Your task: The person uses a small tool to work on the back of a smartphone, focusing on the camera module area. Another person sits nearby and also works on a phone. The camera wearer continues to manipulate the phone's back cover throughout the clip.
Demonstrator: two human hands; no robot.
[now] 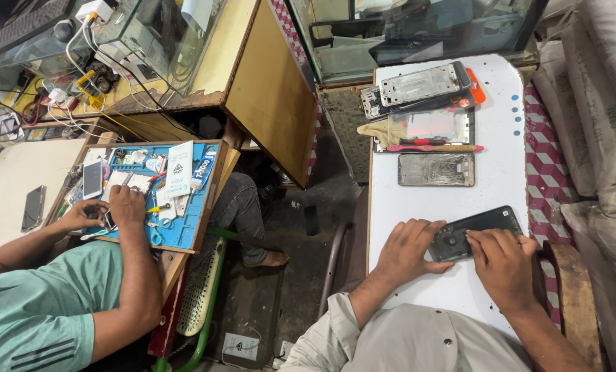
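A dark phone [487, 224] lies face down and slanted on the white table [501, 151] in front of me. My left hand [408, 251] rests on the table with its fingertips holding the phone's lower left end. My right hand [502, 265] presses down on the same end from the right, fingers bent over the camera area. Farther up the table lie a cracked phone screen [436, 169], a red-handled tool [435, 147], a clear-backed panel [435, 126] and a stack of metal phone frames [418, 88].
To my left a person in a green shirt [39, 306] works with both hands over a blue mat [184, 227] strewn with small tools and parts. A wooden counter [266, 89], glass cabinets and tangled cables stand beyond. Sacks [597, 103] line the right side.
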